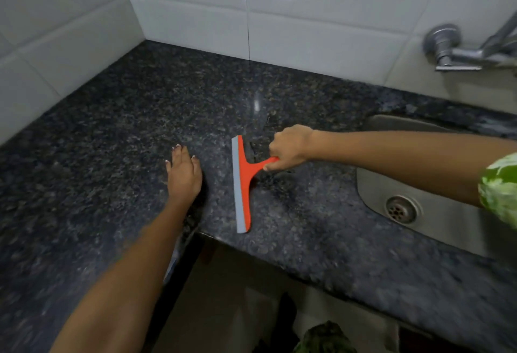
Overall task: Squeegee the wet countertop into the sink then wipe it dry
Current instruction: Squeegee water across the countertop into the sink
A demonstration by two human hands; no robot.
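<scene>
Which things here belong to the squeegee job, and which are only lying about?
For the job:
squeegee, held by the right hand
countertop
sink
left hand, flat on the countertop

Only nearby:
tap
wall tiles

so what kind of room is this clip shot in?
Most likely a home kitchen. A dark speckled stone countertop meets a white tiled wall, with a steel sink set into it and a wall-mounted tap above. The right hand grips a red squeegee.
</scene>
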